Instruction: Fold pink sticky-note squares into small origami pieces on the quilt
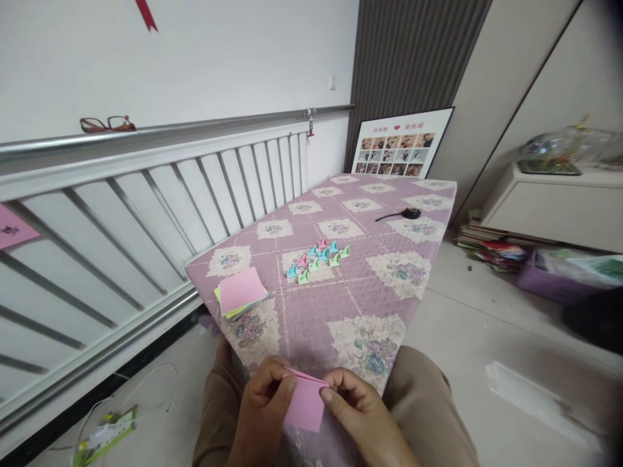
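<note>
A pink sheet of paper (305,407) with a fold along its top edge is held between my two hands, above the near end of the table. My left hand (269,399) pinches its upper left corner between thumb and fingers. At the upper right corner, my right hand (351,402) pinches the folded edge the same way. Beyond them, to the left, lies a stack of coloured paper (242,290) with a pink sheet on top and yellow-green edges showing. Several small folded paper pieces (314,265) in pink, blue and green sit grouped mid-table.
A floral purple cloth covers the table (311,331). On its far right lies a black spoon-like object (411,213). A white radiator (195,214) runs along the left, with glasses (108,124) on the pipe above. A power strip (108,436) lies on the floor.
</note>
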Motion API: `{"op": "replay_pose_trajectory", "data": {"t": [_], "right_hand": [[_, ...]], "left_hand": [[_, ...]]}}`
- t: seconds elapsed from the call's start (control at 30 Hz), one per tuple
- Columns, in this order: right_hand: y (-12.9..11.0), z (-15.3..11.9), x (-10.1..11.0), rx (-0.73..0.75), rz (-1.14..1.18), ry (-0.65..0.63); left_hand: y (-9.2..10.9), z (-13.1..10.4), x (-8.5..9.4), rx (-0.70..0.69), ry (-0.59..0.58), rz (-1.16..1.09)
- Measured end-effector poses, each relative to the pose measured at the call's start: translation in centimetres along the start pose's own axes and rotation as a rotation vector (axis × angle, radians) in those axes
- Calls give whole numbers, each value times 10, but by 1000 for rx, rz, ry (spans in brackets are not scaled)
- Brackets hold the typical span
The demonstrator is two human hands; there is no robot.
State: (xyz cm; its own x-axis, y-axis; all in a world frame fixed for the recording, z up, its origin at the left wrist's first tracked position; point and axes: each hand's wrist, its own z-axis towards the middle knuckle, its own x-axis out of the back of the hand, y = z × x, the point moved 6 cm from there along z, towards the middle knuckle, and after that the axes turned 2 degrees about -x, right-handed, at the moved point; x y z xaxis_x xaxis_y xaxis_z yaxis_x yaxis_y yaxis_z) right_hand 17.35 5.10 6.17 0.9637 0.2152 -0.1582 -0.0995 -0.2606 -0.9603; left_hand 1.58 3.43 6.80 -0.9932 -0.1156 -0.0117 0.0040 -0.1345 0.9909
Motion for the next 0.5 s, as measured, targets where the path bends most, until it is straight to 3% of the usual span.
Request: {"op": "replay_pose_trajectory", "data": {"t": [0.2,0.5], "right_hand": [[8,-1,-3,1,91,41],[-2,-11,-5,12,159,111]], "left_hand": [[-4,-6,4,2,51,-17],[3,-9,3,7,97,-27]]}}
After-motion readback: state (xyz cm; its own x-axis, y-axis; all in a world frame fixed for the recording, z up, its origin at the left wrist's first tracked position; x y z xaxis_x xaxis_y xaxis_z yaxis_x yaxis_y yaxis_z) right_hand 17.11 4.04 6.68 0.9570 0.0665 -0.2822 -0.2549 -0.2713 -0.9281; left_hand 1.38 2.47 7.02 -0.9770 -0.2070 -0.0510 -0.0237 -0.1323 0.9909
